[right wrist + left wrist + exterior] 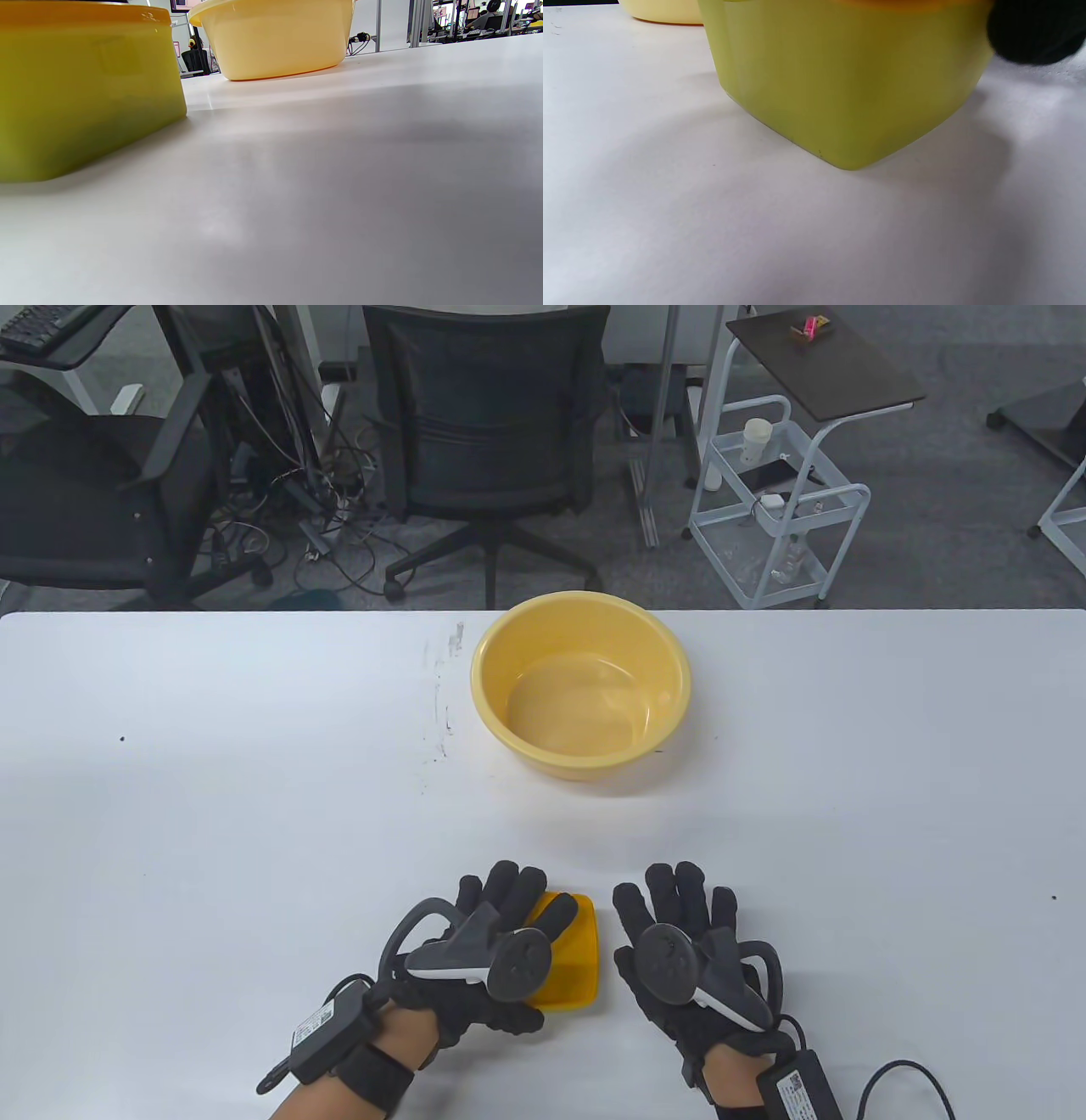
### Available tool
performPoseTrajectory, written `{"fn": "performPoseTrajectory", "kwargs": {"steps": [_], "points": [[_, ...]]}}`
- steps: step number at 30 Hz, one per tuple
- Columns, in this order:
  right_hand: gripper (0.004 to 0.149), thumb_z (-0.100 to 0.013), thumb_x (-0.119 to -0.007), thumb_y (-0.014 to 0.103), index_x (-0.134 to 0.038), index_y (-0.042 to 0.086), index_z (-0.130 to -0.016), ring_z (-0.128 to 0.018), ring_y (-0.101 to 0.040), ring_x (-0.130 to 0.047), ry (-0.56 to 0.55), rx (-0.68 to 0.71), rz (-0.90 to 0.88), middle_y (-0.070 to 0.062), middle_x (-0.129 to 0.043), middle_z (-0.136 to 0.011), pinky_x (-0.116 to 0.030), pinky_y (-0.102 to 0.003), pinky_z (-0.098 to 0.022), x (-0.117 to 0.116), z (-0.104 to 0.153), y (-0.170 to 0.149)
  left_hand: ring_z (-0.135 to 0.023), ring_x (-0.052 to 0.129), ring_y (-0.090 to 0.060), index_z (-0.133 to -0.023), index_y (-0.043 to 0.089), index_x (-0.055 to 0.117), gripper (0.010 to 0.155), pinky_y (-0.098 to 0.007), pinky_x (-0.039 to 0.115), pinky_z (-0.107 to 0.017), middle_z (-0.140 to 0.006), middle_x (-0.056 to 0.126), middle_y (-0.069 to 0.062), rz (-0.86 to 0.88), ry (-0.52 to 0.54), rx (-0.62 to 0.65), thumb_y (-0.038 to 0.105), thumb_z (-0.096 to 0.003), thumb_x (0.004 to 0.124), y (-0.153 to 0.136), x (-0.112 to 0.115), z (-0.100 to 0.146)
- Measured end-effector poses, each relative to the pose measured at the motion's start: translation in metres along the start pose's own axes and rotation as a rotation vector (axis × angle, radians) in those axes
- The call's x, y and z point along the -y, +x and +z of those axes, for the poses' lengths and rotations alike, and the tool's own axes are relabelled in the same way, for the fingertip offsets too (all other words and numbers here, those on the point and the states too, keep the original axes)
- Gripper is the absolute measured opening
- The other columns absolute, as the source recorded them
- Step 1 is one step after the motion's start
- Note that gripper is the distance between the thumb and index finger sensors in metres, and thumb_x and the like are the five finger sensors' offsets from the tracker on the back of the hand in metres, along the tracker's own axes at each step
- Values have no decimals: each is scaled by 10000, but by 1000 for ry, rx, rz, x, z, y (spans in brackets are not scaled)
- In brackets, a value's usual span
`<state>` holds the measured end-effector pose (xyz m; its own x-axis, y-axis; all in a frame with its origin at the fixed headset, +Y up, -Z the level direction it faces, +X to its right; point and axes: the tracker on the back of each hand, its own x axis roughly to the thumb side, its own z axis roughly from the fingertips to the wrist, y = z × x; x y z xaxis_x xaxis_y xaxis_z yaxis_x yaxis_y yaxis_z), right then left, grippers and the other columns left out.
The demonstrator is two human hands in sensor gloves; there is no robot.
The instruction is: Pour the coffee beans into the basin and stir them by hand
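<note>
A round yellow basin (670, 678) stands empty at the middle of the white table, and its outer wall shows in the right wrist view (275, 42). Near the front edge sits a yellow-green container with an orange lid (577, 959), also close up in the left wrist view (840, 84) and in the right wrist view (80, 93). My left hand (517, 899) rests on the lid's left part with its fingers stretched out. My right hand (679, 899) lies flat on the table just right of the container, fingers spread, holding nothing. No coffee beans are visible.
The white table (212, 814) runs wide on both sides. Behind its far edge stand black office chairs (484, 424), a white wire trolley (776, 500) and loose cables on the floor. Dark scuff marks (441, 704) lie left of the basin.
</note>
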<state>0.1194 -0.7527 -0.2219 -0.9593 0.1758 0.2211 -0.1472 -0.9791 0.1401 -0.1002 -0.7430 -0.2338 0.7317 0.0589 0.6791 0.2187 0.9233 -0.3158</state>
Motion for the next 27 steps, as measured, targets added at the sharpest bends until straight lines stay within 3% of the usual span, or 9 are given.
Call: {"fn": "performPoseTrajectory", "kwargs": {"steps": [4, 6, 8, 14, 16, 18, 21, 27], "points": [[727, -462, -513, 544, -91, 296, -999, -1005, -417, 34, -53, -43, 34, -116, -57, -1080, -22, -637, -643, 3, 2, 0, -1093, 150, -592, -997, 121, -74, 1197, -727, 273, -747, -1110, -19, -293, 84, 148, -38, 721, -361, 742, -12, -8, 38], [743, -466, -500, 539, -26, 279, -976, -989, -428, 59, -103, -62, 88, -129, -29, -1070, -12, -638, -636, 9, 4, 3, -1125, 218, -551, -1032, 26, 31, 1198, -720, 296, -753, -1164, 142, -275, 23, 153, -150, 700, -366, 765, -23, -5, 57], [754, -466, -496, 554, -26, 270, -982, -990, -426, 67, -147, -13, 68, -128, -22, -1070, -14, -641, -636, 16, 8, 13, -1117, 241, -564, -1044, 5, 74, 1190, -718, 323, -749, -1166, 189, -287, 16, 121, -199, 712, -369, 753, -35, 5, 66], [855, -423, -548, 667, -181, 211, -1046, -1005, -435, 35, -143, 227, 98, -152, -116, -1098, -39, -653, -642, 16, 12, 72, -1090, 163, -564, -1021, 8, 21, 1190, -702, 292, -754, -1140, 110, -292, 248, -28, -194, 712, -380, 735, -52, 46, 52], [872, -405, -570, 679, -209, 211, -1046, -1009, -423, 28, -71, 309, 179, -146, -135, -1100, -39, -645, -648, 10, 5, 101, -1084, 130, -552, -1015, 16, 7, 1177, -695, 278, -757, -1131, 81, -281, 305, -91, -168, 698, -392, 738, -53, 55, 45], [898, -397, -572, 694, -188, 204, -1043, -1009, -425, 30, -19, 337, 265, -153, -122, -1095, -41, -644, -651, 4, -2, 121, -1088, 100, -533, -1017, 36, -4, 1164, -692, 234, -753, -1132, 57, -261, 325, -84, -156, 695, -401, 732, -53, 59, 42], [929, -384, -568, 713, -156, 194, -1035, -1008, -427, 31, 10, 358, 306, -159, -107, -1088, -46, -641, -656, -8, -11, 136, -1100, 70, -502, -1020, 63, -22, 1147, -683, 183, -751, -1141, 32, -230, 371, -68, -123, 702, -413, 712, -52, 60, 39], [950, -379, -561, 726, -148, 176, -1033, -999, -441, 38, 93, 363, 189, -168, -83, -1075, -53, -650, -653, -28, -24, 137, -1045, -85, -506, -983, 66, -116, 1141, -684, 51, -702, -1112, -73, -225, 406, -134, -56, 664, -462, 704, -51, 67, 34]]}}
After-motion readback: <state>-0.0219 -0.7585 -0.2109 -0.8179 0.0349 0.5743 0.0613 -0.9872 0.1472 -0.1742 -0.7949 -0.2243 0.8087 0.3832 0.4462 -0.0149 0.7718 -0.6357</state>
